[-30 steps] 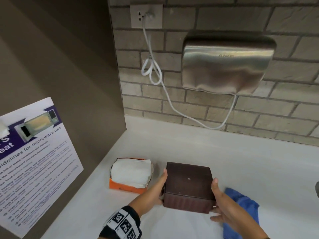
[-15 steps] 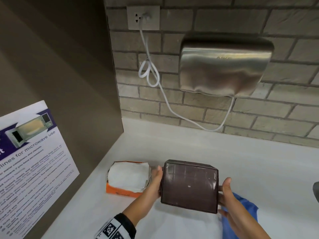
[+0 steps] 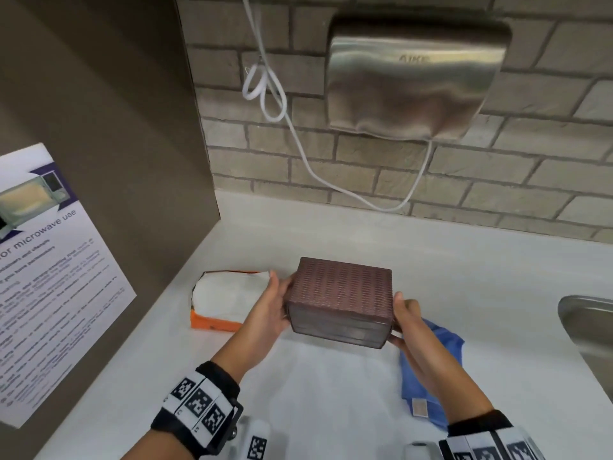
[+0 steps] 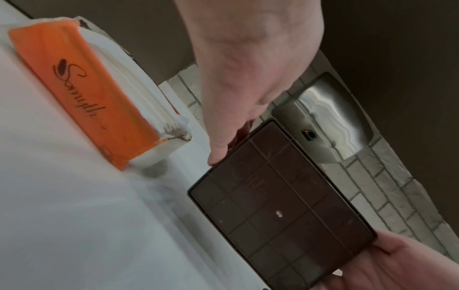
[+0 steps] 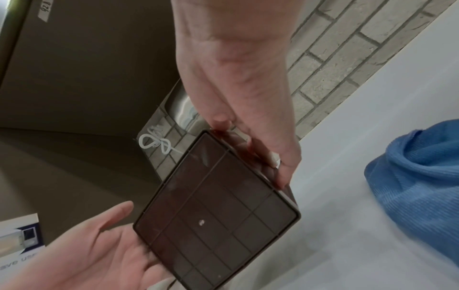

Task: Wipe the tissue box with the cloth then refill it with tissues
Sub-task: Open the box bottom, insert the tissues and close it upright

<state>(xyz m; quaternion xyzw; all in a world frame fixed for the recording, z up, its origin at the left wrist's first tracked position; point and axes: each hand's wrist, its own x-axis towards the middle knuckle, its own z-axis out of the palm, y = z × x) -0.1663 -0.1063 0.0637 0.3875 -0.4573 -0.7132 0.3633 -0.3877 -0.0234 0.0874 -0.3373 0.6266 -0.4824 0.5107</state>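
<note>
Now the tissue box is held clear of the counter between the two hands, each grip clamped on one end: the left hand with thumb over the upper edge and palm against the end wall, the right hand with fingers curled along the opposite end. Compared with half a second ago, when its gridded underside faced the head camera, the box has been tipped over so that a ribbed side is turned upward; in both wrist views the gridded base is now seen facing down toward the wrists. A second ago it was resting on the counter, so it has been lifted and rotated in the grip. This is judged to be an inspection or turning of the box, whether to present another face for wiping or to find the opening for refilling cannot be told. Just under and behind the right grip the blue cloth lies untouched on the counter. Just outside the left grip the orange pack of tissues sits with its white stack exposed, not yet drawn upon.
</note>
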